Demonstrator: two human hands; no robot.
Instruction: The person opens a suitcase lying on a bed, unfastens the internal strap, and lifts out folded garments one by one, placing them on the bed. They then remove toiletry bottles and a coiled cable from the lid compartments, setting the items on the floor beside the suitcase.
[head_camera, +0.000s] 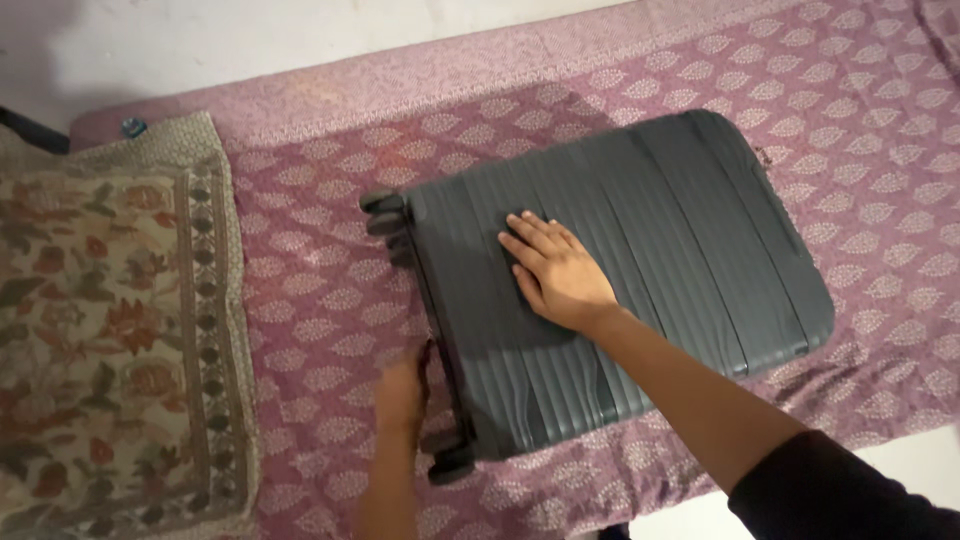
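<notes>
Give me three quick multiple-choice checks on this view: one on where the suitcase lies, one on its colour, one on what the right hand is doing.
1. Where does the suitcase lie?
A. On the purple leaf-patterned bedspread
B. On the floral pillow
C. On the bare floor

2. What colour is its ribbed shell?
A. Bright red
B. Dark grey
C. White

3. How is the right hand set?
A. Gripping a handle
B. Lifted clear of the case
C. Pressed flat on the shell, fingers spread

Answers: 1 A, the purple cloth shows on all sides of the case, and the floral pillow lies apart to its left. 2 B, the shell is dark grey throughout. 3 C, the palm rests on the shell, while the left hand is at the wheeled edge.
</notes>
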